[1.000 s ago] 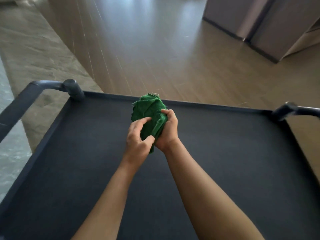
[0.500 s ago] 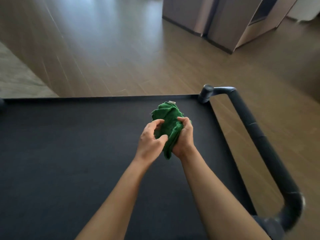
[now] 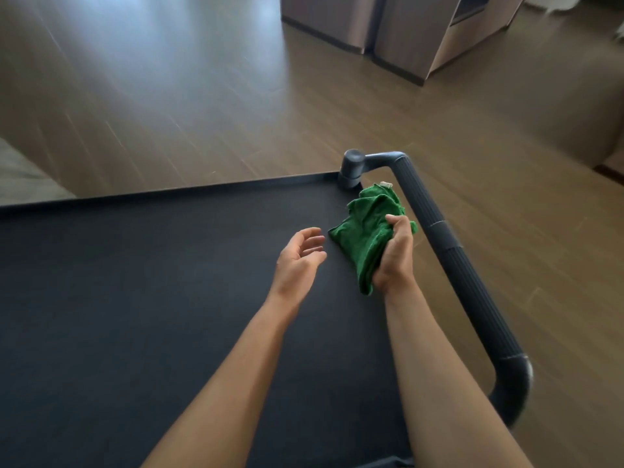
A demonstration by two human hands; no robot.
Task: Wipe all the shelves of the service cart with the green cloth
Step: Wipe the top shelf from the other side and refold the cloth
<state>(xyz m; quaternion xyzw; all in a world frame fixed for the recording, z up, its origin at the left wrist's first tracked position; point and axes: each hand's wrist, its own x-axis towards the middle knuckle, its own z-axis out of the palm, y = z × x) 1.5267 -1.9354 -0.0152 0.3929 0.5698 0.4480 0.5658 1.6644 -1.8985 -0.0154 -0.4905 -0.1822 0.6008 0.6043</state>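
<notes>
Green cloth (image 3: pixel 368 238): crumpled and bunched, held up just beside the handle (image 3: pixel 456 265), toward the handle's far end. A small white tag (image 3: pixel 386 184) was noted at the tip closest to the handle's far bend. Whether the cloth's lower edge touched the shelf could not be told.

Right hand (image 3: pixel 396 255): placed just inward of the handle. Its fingers were curled round the lower part of the cloth, with the thumb laid across the front.

Left hand (image 3: pixel 299 261): placed farther from the handle than the right hand, near the cloth but apart from it. The palm was turned toward the cloth and the fingers (image 3: pixel 312 236) were loosely spread, with nothing held.

Top shelf (image 3: pixel 135 298): a dark, flat surface with a low raised lip, stretched away leftward from the handle.

Handle: a dark grey ribbed tube run along the shelf's right edge, joined to a round post at the far corner and curved downward at the near end.

Floor (image 3: pixel 202 96): brown planks, seen beyond and to the right of the handle.

Cabinets (image 3: pixel 398 32): stood on the floor, well beyond the handle's far end.
</notes>
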